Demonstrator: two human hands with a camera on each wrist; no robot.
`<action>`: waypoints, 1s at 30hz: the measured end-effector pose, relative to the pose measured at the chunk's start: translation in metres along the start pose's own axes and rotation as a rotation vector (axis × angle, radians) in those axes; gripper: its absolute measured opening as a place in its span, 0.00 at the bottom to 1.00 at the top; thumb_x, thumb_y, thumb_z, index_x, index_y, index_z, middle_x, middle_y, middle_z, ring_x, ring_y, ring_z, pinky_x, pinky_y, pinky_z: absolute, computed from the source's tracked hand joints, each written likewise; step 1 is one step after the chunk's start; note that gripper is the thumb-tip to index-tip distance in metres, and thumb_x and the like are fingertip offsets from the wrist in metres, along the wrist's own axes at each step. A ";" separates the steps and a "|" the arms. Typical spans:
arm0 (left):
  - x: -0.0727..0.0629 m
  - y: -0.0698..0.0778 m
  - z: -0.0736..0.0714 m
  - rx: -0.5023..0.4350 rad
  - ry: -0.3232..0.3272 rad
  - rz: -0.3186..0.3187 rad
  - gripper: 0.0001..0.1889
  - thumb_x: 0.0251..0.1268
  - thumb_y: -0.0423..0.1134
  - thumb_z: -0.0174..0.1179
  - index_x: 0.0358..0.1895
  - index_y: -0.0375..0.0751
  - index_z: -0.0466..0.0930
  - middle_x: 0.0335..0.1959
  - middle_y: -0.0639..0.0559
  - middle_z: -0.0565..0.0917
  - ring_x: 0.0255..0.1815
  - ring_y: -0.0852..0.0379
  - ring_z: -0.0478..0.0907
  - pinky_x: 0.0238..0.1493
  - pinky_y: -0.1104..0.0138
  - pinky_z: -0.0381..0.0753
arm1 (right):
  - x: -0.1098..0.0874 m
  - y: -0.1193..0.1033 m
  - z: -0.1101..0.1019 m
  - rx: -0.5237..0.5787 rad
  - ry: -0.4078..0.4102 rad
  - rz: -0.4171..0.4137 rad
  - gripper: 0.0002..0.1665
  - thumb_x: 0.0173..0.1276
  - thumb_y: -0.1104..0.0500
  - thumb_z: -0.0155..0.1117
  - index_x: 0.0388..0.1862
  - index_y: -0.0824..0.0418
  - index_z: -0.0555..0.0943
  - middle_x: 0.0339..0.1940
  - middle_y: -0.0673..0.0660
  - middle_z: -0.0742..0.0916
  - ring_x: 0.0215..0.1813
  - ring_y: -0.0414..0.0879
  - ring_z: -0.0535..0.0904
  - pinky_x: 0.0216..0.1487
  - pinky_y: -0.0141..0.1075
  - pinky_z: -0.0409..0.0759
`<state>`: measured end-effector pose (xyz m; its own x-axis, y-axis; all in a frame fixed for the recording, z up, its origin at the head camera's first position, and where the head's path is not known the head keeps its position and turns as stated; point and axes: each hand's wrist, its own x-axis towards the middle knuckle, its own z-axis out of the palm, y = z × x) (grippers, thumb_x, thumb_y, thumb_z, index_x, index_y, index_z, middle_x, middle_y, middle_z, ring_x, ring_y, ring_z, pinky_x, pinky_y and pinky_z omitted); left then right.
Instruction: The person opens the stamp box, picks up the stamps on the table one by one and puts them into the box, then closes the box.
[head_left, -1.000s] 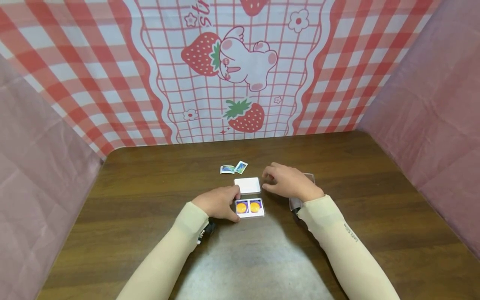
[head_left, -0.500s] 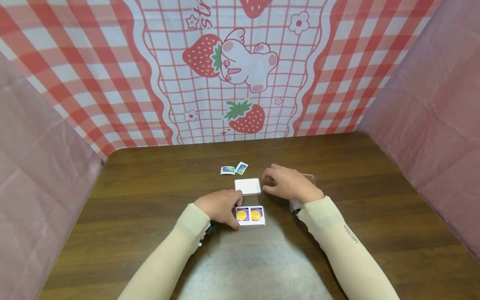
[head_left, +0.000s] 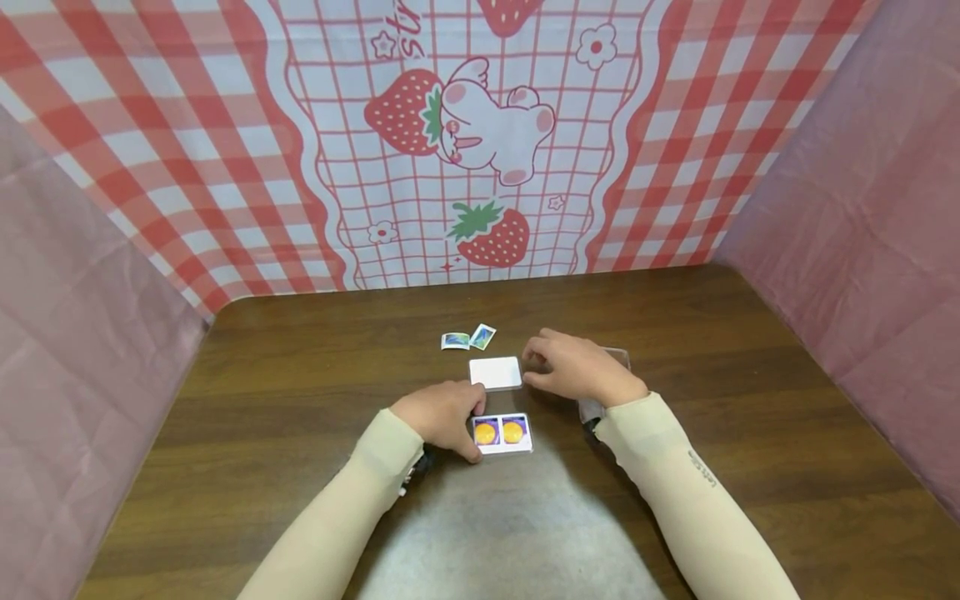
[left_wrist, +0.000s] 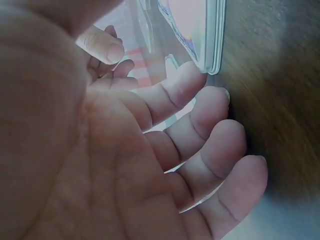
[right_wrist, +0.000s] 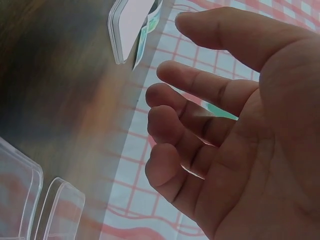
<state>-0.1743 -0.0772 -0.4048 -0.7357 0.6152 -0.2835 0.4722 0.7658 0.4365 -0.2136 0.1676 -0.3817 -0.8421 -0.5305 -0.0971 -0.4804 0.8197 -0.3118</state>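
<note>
A small flat clear-edged case [head_left: 512, 448] lies on the table, showing two pictures of an orange ball on purple. My left hand [head_left: 441, 414] holds it by its left end, thumb at the near corner and index finger at the far one. In the left wrist view the index fingertip meets the corner of the layered case [left_wrist: 216, 37]; the other fingers curve loosely beside it. Just beyond lies a second flat case [head_left: 495, 372] with a plain white top. My right hand [head_left: 576, 364] hovers at its right end, fingers loosely bent and holding nothing.
Two small blue-green picture cards, one curled [head_left: 455, 341] and one tilted [head_left: 483, 337], lie behind the white-topped case. A clear plastic box [head_left: 619, 356] is partly hidden under my right wrist; two clear box shapes [right_wrist: 65, 207] show in the right wrist view. A strawberry-print cloth [head_left: 487, 233] hangs behind.
My left hand has drawn the orange-picture case toward me, widening the gap to the white-topped case; in the last half second it moved only slightly. The right hand has stayed nearly still.
</note>
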 end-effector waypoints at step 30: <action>0.030 -0.035 -0.013 -0.220 0.217 -0.172 0.35 0.64 0.48 0.73 0.71 0.41 0.71 0.32 0.53 0.82 0.31 0.56 0.78 0.36 0.61 0.77 | -0.001 0.008 0.000 0.001 0.000 0.003 0.18 0.72 0.48 0.70 0.54 0.56 0.84 0.47 0.53 0.83 0.44 0.45 0.79 0.49 0.47 0.80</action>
<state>-0.2192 -0.0880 -0.4177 -0.8924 0.4089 -0.1910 0.2344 0.7815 0.5782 -0.2171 0.1745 -0.3836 -0.8434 -0.5282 -0.0983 -0.4778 0.8211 -0.3123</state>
